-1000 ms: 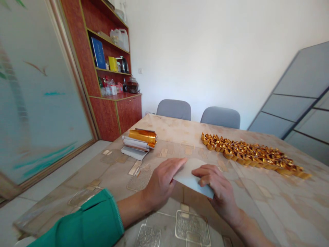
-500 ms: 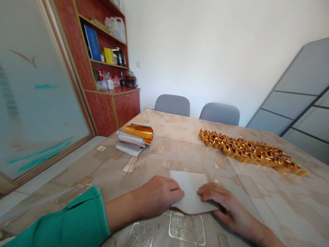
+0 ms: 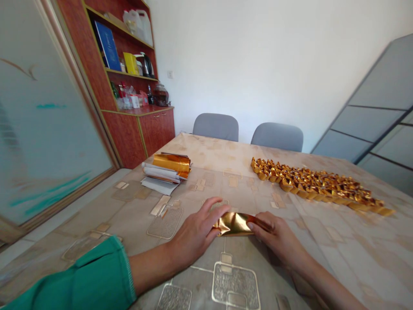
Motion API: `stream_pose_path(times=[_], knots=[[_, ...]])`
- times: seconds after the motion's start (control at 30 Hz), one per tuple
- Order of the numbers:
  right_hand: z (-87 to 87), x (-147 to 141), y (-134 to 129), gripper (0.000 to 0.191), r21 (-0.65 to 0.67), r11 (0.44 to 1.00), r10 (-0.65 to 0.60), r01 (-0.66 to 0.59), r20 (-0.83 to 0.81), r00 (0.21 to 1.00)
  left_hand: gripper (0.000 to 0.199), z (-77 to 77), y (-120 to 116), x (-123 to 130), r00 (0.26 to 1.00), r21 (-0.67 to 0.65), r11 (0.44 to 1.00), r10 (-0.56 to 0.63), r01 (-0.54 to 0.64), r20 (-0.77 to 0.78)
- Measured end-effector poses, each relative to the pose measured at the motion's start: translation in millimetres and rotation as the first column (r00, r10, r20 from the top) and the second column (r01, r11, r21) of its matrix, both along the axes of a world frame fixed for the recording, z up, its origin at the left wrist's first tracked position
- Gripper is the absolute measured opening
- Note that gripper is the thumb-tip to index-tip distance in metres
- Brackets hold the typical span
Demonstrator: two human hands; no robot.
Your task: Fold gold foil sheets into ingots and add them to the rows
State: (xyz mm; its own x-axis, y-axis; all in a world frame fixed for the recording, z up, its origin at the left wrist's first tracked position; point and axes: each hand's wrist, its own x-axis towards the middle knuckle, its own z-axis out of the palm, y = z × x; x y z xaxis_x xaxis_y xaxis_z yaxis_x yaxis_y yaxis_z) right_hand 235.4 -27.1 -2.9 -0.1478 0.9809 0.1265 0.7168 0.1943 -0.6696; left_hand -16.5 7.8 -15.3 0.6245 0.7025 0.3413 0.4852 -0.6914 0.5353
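Observation:
A sheet of gold foil paper point(image 3: 235, 224) is folded over just above the table in front of me, its shiny gold side outward. At its left end is my left hand point(image 3: 204, 226), thumb below and fingers curved over the top edge. Its right end is pinched in my right hand point(image 3: 274, 230), thumb on the near face and fingers behind, partly hidden. To the far right, rows of folded gold paper pieces point(image 3: 318, 183) stand side by side. A stack of gold and white paper sheets point(image 3: 171, 165) lies curled at the far left.
The table point(image 3: 206, 148) has a patterned cover. Two grey chairs point(image 3: 215, 126) point(image 3: 277, 136) stand behind its far edge. A red-brown cabinet point(image 3: 129, 129) with bottles and a kettle is at the back left, beside a frosted glass door point(image 3: 54, 129).
The paper lay flat, white side up, under both hands; now it is folded over with its gold side showing. The left hand's fingers have lifted and spread.

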Motion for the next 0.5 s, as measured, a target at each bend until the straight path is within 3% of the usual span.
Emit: stream_pose_path(times=[0.2,0.37,0.5], knots=[[-5.0,3.9,13.5,0.04,-0.137,0.988,-0.078,0.07,-0.059,0.995,0.071,-4.2,5.8,-0.3,0.998,0.003,0.999,-0.038,0.038,-0.048],[-11.4,8.6,8.8,0.031,0.065,0.984,-0.179,0.167,0.293,0.939,0.066,-5.3,7.2,-0.8,0.998,-0.017,0.999,-0.04,0.039,-0.049],[-14.0,6.0,6.3,0.031,0.167,0.975,-0.203,0.148,0.384,0.901,0.063,-5.7,6.2,-1.7,0.997,-0.043,0.999,-0.015,0.012,-0.081]])
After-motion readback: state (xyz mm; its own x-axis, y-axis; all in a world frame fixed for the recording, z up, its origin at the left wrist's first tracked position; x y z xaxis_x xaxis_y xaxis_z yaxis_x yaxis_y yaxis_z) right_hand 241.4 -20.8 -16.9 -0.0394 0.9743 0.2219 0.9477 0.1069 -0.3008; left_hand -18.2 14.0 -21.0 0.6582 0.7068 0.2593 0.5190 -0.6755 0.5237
